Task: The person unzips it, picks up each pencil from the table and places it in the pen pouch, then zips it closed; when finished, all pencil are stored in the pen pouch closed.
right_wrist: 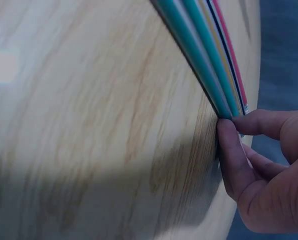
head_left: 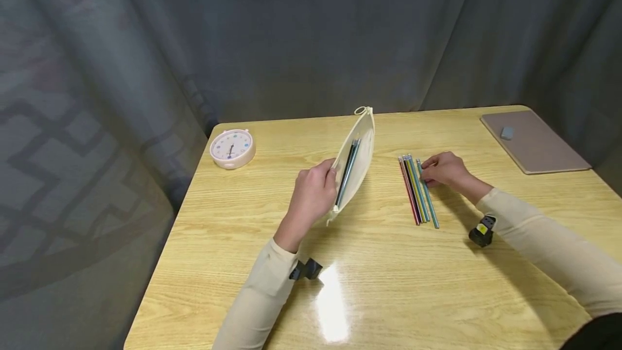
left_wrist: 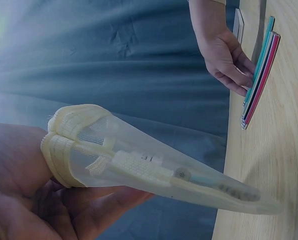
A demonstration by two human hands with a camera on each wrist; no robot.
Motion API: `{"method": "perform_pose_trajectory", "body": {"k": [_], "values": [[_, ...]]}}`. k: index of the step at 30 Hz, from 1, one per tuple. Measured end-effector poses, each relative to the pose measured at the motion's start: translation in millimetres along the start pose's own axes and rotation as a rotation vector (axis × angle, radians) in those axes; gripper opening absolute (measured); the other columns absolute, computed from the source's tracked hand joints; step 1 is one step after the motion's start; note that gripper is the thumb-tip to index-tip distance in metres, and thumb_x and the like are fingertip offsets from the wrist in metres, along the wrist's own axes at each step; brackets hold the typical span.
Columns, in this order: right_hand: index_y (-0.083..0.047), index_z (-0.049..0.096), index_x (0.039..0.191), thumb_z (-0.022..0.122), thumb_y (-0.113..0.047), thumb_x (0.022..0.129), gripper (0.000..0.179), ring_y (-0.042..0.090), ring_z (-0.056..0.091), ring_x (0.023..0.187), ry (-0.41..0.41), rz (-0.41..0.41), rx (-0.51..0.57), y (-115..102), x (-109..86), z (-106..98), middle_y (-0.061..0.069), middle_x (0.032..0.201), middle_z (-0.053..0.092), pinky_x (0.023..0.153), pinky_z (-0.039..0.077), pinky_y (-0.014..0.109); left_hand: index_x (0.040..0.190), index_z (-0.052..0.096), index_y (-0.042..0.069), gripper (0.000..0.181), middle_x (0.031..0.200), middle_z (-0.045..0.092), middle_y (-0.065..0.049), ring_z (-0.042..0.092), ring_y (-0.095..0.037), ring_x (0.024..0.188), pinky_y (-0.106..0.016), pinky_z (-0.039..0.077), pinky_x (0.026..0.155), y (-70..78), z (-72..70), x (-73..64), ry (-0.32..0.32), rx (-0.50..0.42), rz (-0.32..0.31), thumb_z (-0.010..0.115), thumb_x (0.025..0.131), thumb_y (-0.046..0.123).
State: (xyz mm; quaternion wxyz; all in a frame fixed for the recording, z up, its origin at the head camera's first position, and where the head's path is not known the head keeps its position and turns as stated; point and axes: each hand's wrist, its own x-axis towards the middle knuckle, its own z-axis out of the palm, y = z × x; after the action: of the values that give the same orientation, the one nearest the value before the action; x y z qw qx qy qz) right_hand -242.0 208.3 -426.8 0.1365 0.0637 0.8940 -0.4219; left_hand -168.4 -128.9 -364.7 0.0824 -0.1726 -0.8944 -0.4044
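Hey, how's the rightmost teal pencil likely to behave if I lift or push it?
The rightmost teal pencil should stay stiff, given its straight, unbent length. It's probably light, being so thin. Pushed, its narrow body might roll or slide, since the table looks glossy.

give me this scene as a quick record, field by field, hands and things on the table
left grip: holds the pale pouch, its mouth open
inside pouch: pencils, exact count unclear
right grip: pinches the outermost teal pencil near one end
beside it: row of pencils including red, dark, yellow and teal, lying on the table
far left: round pink-rimmed clock
far right: flat mauve board, small grey-blue block on top
surface: wood-grain table
backdrop: grey-blue curtain
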Motion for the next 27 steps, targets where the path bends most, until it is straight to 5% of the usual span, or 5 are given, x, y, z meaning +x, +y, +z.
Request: {"method": "perform_pose_trajectory", "body": {"k": [11,19,27], "values": [[0.018,0.034,0.148,0.059,-0.004,0.100,0.058,0.000,0.068,0.069,-0.059,0.029,0.328,-18,-7.4,-17,-0.008,0.079,0.066,0.075,0.060,0.022,0.132,0.067,-0.003,0.033,0.097,0.074,-0.016,0.064,-0.024,0.073,-0.034,0.053,0.063,-1.4,0.5,1.7,0.009,0.013,-0.001,0.049,0.106,0.007],[0.015,0.030,0.153,0.058,-0.004,0.102,0.061,-0.001,0.069,0.073,-0.098,0.014,0.440,-38,-16.7,-19,-0.011,0.083,0.067,0.080,0.059,0.020,0.133,0.067,-0.003,0.033,0.093,0.073,-0.015,0.062,-0.023,0.070,-0.030,0.050,0.059,-0.8,0.6,2.0,0.000,0.002,-0.007,0.049,0.106,0.007],[0.017,0.031,0.150,0.054,-0.002,0.104,0.055,0.000,0.068,0.078,-0.179,-0.078,0.497,-74,-41.0,4,-0.008,0.089,0.067,0.078,0.058,0.018,0.132,0.067,-0.002,0.033,0.093,0.073,-0.015,0.062,-0.023,0.071,-0.032,0.051,0.060,-0.6,0.8,2.6,-0.001,0.011,-0.008,0.049,0.106,0.007]]}}
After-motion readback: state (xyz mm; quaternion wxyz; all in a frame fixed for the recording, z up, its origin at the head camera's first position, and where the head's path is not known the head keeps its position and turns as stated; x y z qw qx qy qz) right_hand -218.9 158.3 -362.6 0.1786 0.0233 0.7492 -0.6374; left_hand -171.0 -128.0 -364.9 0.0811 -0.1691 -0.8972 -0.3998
